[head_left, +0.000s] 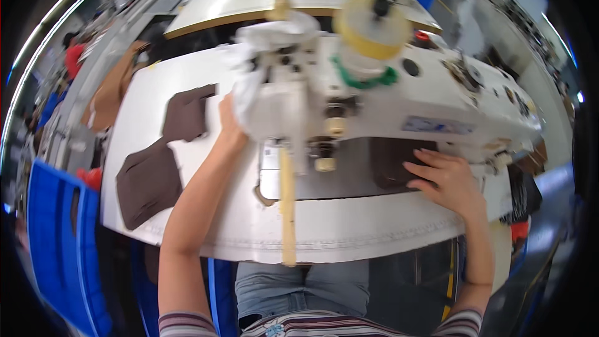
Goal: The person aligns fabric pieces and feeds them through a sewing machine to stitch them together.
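A white sewing machine (pixel 380 106) stands across the middle of the white table. My right hand (pixel 446 181) is under its arm on the right, fingers spread, their tips at the edge of a dark brown fabric piece (pixel 396 162). My left hand (pixel 231 122) reaches behind the left end of the machine, beside a white cloth (pixel 249 68) draped over it. That hand's fingers are mostly hidden, so their grip does not show. Left of my left arm lie two brown fabric pieces, a smaller one (pixel 186 112) and a stack-like larger one (pixel 148 184).
A yellowish strip (pixel 287 212) runs from the needle area to the table's front edge. On the machine sits a yellow-white thread cone (pixel 371 28) with green material round its base. A blue crate (pixel 62 243) stands at the left. Another white table (pixel 231 3) is beyond.
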The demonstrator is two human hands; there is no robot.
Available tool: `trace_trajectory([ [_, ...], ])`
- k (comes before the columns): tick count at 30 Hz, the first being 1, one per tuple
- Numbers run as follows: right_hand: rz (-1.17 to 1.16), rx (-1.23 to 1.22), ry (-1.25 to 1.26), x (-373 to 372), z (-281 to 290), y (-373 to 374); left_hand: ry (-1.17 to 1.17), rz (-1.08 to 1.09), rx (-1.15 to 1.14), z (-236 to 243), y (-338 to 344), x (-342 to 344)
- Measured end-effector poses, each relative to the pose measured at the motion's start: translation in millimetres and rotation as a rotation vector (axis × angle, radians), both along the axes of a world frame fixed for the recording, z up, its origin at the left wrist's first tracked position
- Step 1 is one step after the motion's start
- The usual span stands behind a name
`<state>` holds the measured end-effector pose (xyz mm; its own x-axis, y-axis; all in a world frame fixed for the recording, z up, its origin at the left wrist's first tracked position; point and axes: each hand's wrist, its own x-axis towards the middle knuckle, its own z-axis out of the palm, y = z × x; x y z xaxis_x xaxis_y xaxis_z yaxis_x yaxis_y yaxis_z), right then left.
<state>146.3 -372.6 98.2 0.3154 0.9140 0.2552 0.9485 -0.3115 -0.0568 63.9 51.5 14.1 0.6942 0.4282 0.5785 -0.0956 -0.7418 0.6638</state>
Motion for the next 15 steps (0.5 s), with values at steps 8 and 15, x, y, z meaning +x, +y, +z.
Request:
trace_trajectory([
  [8, -0.302, 0.026, -0.002, -29, -7, 3, -0.045, 0.573, 0.077, 100, 57, -193],
  [15, -0.337, 0.118, 0.519, -8, 7, 8, 0.364, 0.989, 0.395, 50, 101, -287],
])
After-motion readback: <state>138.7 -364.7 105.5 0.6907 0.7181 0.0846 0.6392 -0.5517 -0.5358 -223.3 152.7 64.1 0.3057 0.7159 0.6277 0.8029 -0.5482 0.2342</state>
